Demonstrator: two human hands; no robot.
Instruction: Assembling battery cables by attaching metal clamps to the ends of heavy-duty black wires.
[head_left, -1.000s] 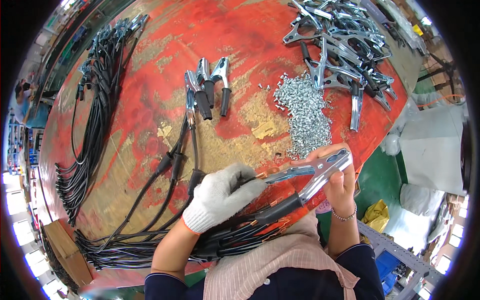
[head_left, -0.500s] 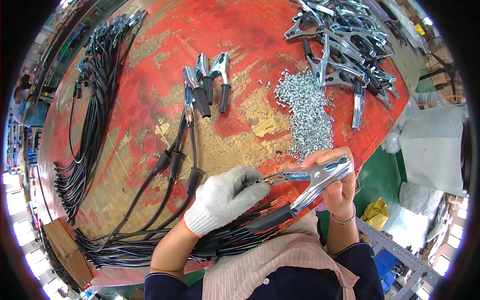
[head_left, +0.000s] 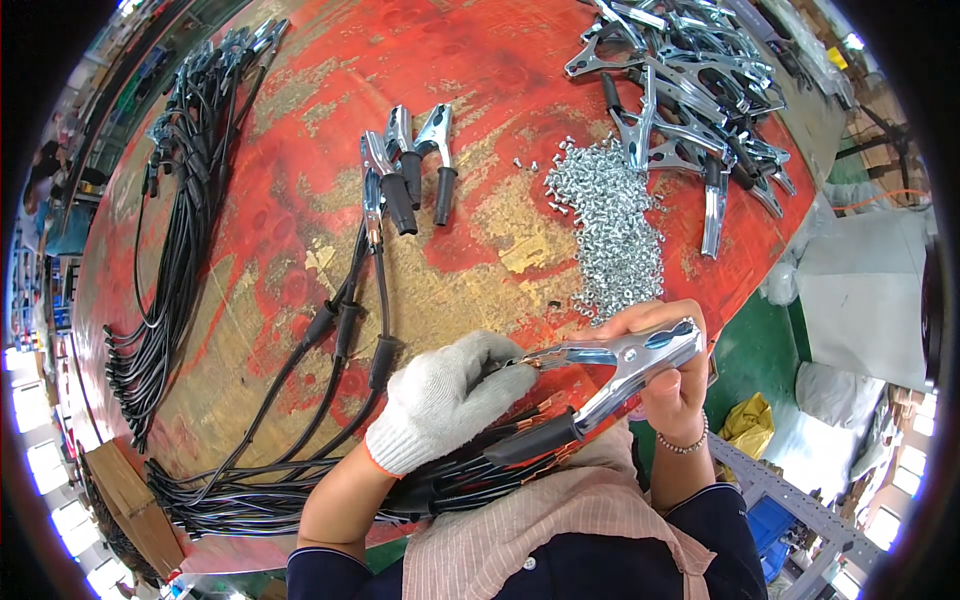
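Observation:
My right hand [head_left: 668, 385], bare with a bead bracelet at the wrist, grips a silver spring clamp [head_left: 640, 362] near its jaws. One arm of the clamp ends in a black sleeve [head_left: 535, 438]. My left hand [head_left: 445, 395], in a white knitted glove, is closed at the tip of the other arm, where copper-coloured wire shows. What exactly its fingertips pinch is partly hidden. Under the hands lies a bundle of black cables [head_left: 250, 500] with bare copper ends. Ahead, several clamps [head_left: 400, 165] lie together, some joined to black cables with sleeves [head_left: 383, 362] pushed down them.
A heap of small screws [head_left: 612, 225] lies beyond my right hand, with a pile of clamps [head_left: 690, 110] behind it. At the far left rests a long bunch of black cables with clamps [head_left: 195, 200]. A wooden block [head_left: 130, 500] stands at the red table's [head_left: 480, 70] left edge.
Both hands keep their hold on the clamp. Its black-sleeved arm has shifted slightly left and down; the whole view has drifted a little.

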